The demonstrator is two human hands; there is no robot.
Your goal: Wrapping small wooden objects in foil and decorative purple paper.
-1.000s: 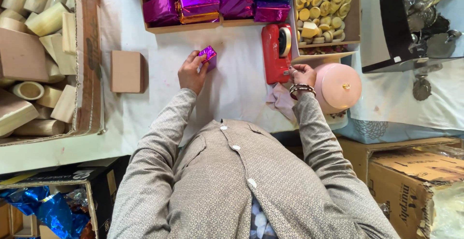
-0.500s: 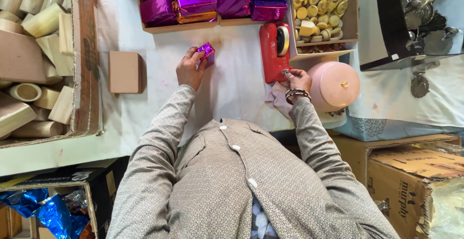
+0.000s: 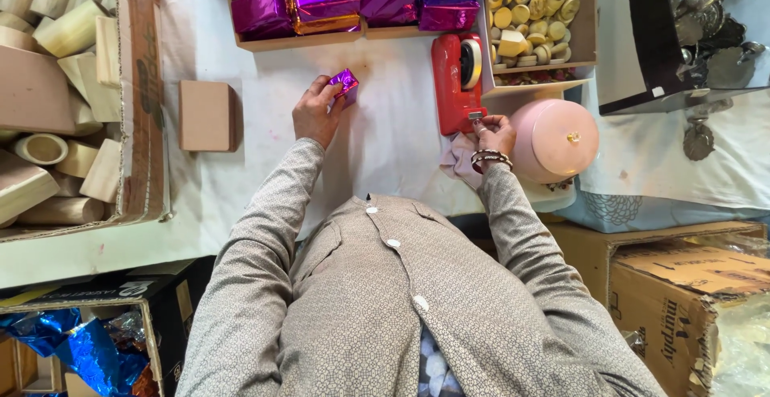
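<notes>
My left hand (image 3: 317, 115) holds a small box wrapped in shiny purple foil (image 3: 345, 84) against the white table cover (image 3: 385, 140). My right hand (image 3: 493, 134), with bangles on its wrist, pinches the tape end at the front of a red tape dispenser (image 3: 453, 80). A pale pink cloth (image 3: 459, 160) lies under that hand. Both sleeves are grey and patterned.
A tray of purple and blue foil-wrapped boxes (image 3: 321, 0) stands at the back. A box of round beige pieces (image 3: 533, 12) is to its right. A pink lidded pot (image 3: 555, 136) sits by my right hand. A plain brown box (image 3: 207, 115) and a carton of wooden blocks (image 3: 64, 84) lie left.
My left hand has kept the purple box in nearly the same place. My right hand has moved up to the dispenser's front and taken hold of the tape end.
</notes>
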